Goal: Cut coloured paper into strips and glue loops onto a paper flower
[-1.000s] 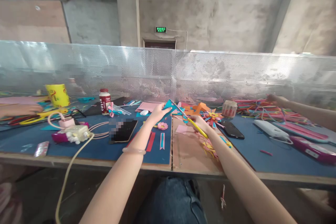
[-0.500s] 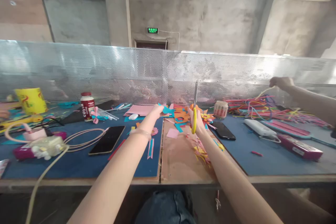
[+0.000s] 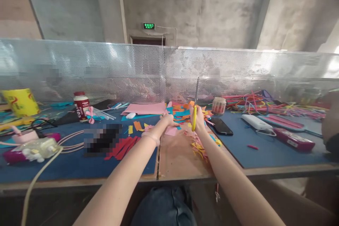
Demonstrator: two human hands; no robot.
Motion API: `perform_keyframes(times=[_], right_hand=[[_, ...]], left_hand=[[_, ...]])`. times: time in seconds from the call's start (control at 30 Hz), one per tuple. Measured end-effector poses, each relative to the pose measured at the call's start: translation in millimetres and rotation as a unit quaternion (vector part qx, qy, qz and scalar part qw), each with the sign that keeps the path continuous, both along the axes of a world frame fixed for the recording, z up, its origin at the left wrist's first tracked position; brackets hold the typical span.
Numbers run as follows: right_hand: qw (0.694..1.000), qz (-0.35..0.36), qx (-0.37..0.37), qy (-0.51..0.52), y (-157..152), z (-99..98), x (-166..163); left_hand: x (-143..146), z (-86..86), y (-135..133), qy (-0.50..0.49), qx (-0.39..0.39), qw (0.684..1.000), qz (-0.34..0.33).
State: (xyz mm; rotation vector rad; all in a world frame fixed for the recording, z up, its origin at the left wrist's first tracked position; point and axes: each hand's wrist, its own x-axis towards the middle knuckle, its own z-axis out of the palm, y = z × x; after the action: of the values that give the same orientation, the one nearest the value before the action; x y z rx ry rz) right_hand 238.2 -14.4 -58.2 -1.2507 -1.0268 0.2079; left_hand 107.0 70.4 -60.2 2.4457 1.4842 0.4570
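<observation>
My left hand (image 3: pixel 167 122) reaches to the middle of the table with its fingers stretched out over a pink paper square (image 3: pixel 171 131). A small blue paper scrap (image 3: pixel 178 128) lies by its fingertips. In my right hand (image 3: pixel 200 118) is a pair of scissors with yellow handles (image 3: pixel 194 118), held upright with the blades pointing up. Orange and blue paper pieces (image 3: pixel 182 112) lie between and beyond my hands. Yellow and pink cut scraps (image 3: pixel 200 148) are piled beneath my right wrist.
Pink sheets (image 3: pixel 145 108) lie behind my left hand, and red strips (image 3: pixel 124 148) beside that forearm. A phone (image 3: pixel 222 126), a jar (image 3: pixel 218 106) and a white power bank (image 3: pixel 256 123) stand or lie rightward. A bottle (image 3: pixel 81 106) and cables are leftward. Another person's arm (image 3: pixel 332 123) enters at right.
My left hand has come down and nearer, from the blue paper to the pink square. My right hand keeps the scissors upright. The other person's raised hand at right has lowered. The view has shifted slightly.
</observation>
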Motion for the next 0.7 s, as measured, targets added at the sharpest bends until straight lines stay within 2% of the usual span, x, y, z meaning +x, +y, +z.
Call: perform_keyframes(times=[0.1, 0.2, 0.33, 0.43, 0.57, 0.7], right_hand=[[1.0, 0.001, -0.007, -0.015, 2, -3.1, 0], [0.999, 0.007, -0.012, -0.032, 5, -7.1, 1], [0.999, 0.016, -0.014, -0.048, 4, -8.4, 1], [0.999, -0.008, -0.016, -0.04, 1, -6.7, 0], [0.999, -0.04, -0.023, -0.007, -1, -3.3, 1], [0.999, -0.026, -0.018, 0.036, 0, 5.0, 15]], left_hand=[[3, -1.4, -3, -0.011, -0.002, 0.999, 0.036], [5, -1.7, -2, -0.048, -0.017, 0.998, 0.04], [5, -2.4, 3, -0.116, -0.039, 0.992, 0.017], [0, 2.4, 5, -0.166, -0.057, 0.984, -0.019], [-18, 17.0, 2, -0.244, -0.062, 0.966, -0.062], [-50, 30.1, -6, -0.31, -0.038, 0.946, -0.082]])
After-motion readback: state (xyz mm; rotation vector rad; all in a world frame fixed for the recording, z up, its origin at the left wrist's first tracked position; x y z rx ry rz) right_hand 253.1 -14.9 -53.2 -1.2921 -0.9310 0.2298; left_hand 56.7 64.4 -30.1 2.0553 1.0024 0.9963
